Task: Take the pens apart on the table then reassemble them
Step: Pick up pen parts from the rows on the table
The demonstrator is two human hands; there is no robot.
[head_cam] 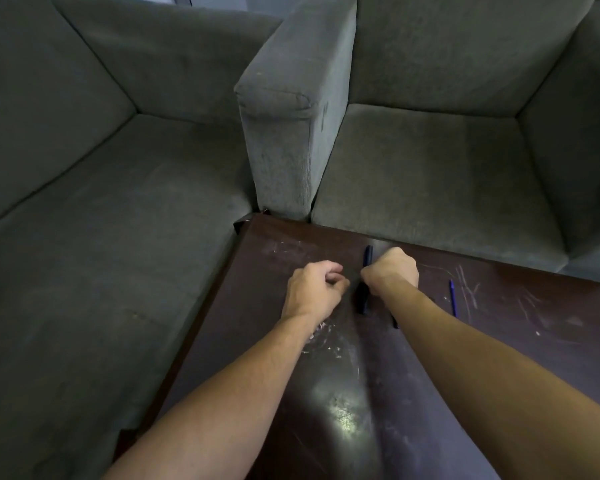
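My right hand (392, 271) is closed in a fist on a dark pen (368, 256) over the dark wooden table (499, 341). The pen's upper end sticks out beyond the knuckles. A dark pen section (362, 299) shows just below the fist; I cannot tell whether it is the same piece. My left hand (314, 289) hovers close to the left, fingers curled against the thumb, with nothing visible in it. A thin blue refill (453, 299) lies to the right. Another dark piece (395, 322) peeks out beside my right forearm, mostly hidden.
The table's surface is scratched and scuffed, and its far corner (253, 220) butts against a grey sofa armrest (291, 133). Grey sofa seats lie to the left (101, 254) and beyond the far edge (430, 185).
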